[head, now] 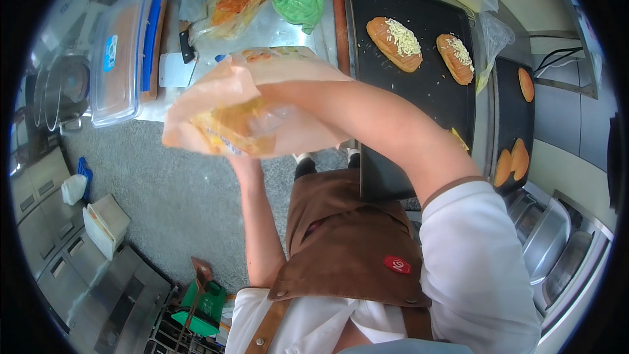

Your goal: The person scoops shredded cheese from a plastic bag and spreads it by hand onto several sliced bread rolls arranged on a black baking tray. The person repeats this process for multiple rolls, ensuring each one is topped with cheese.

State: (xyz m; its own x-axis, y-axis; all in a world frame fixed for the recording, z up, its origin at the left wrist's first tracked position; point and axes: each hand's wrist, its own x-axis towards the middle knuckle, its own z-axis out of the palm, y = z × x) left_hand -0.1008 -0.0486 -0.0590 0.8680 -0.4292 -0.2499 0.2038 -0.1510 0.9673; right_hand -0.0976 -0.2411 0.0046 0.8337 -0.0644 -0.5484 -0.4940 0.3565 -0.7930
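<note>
A pale pinkish paper bag, partly see-through, is held up before my chest. Yellow-orange contents show blurred inside it; I cannot tell what they are. My left hand grips the bag from below, its fingers hidden behind it. From the right, my right forearm reaches across and into the bag, so my right hand is hidden. Beside that arm lies a black baking tray with two elongated bread rolls, one roll and another roll, both topped with pale shreds.
On the steel counter are a green cloth, bagged bread, a black-handled knife and a clear lidded container. A rolling pin lies along the tray. Farther right, a second tray holds several plain rolls.
</note>
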